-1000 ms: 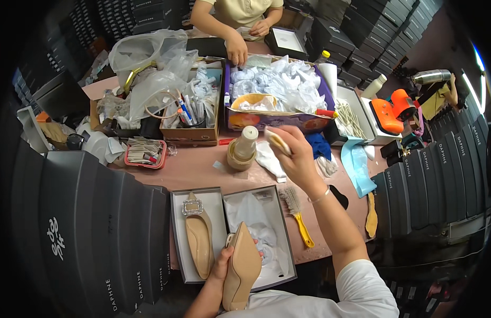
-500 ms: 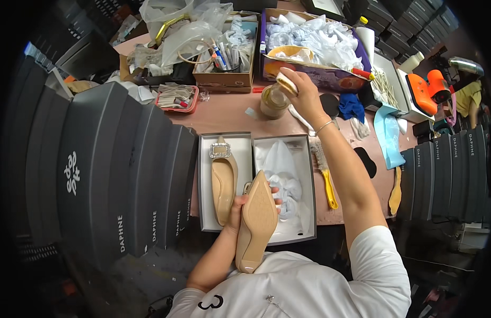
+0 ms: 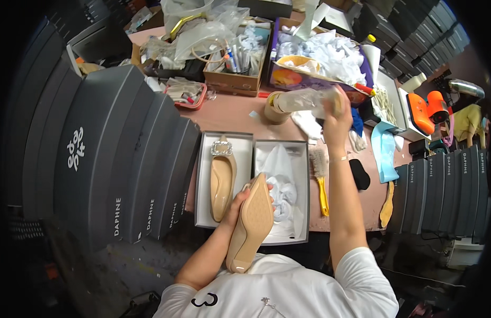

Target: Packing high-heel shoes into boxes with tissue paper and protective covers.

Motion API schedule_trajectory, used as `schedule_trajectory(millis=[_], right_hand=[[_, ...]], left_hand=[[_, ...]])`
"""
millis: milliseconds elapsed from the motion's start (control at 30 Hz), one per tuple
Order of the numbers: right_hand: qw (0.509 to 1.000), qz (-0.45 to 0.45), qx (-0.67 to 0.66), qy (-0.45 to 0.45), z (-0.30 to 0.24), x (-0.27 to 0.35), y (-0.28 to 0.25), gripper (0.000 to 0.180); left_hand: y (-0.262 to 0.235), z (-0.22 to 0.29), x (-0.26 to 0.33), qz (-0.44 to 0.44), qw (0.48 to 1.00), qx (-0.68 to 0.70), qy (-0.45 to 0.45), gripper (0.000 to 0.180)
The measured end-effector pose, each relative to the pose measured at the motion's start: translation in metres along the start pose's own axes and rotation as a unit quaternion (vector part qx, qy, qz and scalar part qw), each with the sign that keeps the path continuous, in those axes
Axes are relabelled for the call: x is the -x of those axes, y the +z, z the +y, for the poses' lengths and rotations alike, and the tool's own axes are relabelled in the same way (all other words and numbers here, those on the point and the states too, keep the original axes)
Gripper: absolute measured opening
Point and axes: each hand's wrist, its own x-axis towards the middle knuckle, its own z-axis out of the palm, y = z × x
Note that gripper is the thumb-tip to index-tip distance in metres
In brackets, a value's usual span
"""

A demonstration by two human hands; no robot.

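My left hand (image 3: 240, 204) grips a beige pointed flat shoe (image 3: 251, 228), its sole turned up, heel near my shirt. The matching shoe (image 3: 222, 183), with a sparkling rectangular buckle, lies in the left half of an open shoe box (image 3: 307, 212). White tissue paper (image 3: 282, 199) fills the right half. Beyond the box, my right hand (image 3: 336, 119) is closed on a small tan-and-white pad (image 3: 338, 103), partly hidden by the fingers. A blurred translucent piece (image 3: 307, 99) stretches between that hand and a tan-coloured jar (image 3: 275, 110); whether I hold it is unclear.
A yellow-handled brush (image 3: 322, 193) lies right of the shoe box, near a black pad (image 3: 359, 175). Stacked dark shoe boxes (image 3: 102, 159) flank me at left, with more boxes (image 3: 441, 185) at right. A purple carton (image 3: 293, 79) of crumpled tissue stands behind.
My right hand has moved right and toward me, away from above the jar, with the pad. A blurred translucent piece now shows beside the jar. The held shoe has shifted slightly left.
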Motion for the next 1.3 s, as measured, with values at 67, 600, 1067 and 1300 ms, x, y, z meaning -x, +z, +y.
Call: schedule_trajectory(millis=[67,600,1067,1300], right_hand=[[0.980,-0.135,0.109,-0.096,-0.004,-0.009,0.022,0.042],[0.902,-0.420,0.012,-0.099,-0.139,0.231,-0.089,0.019],[0.882,-0.460,0.042,-0.096,-0.179,0.223,-0.079,0.020],[0.898,-0.396,0.036,-0.187,-0.173,0.214,-0.069,0.018]], left_hand=[[0.004,0.010,-0.002,-0.010,1.000,-0.021,0.000,0.077],[0.003,-0.036,0.037,0.001,0.979,-0.198,0.046,0.063],[0.010,-0.041,0.067,0.047,0.993,-0.104,0.034,0.064],[0.003,-0.044,0.069,0.059,0.987,-0.143,0.052,0.060]])
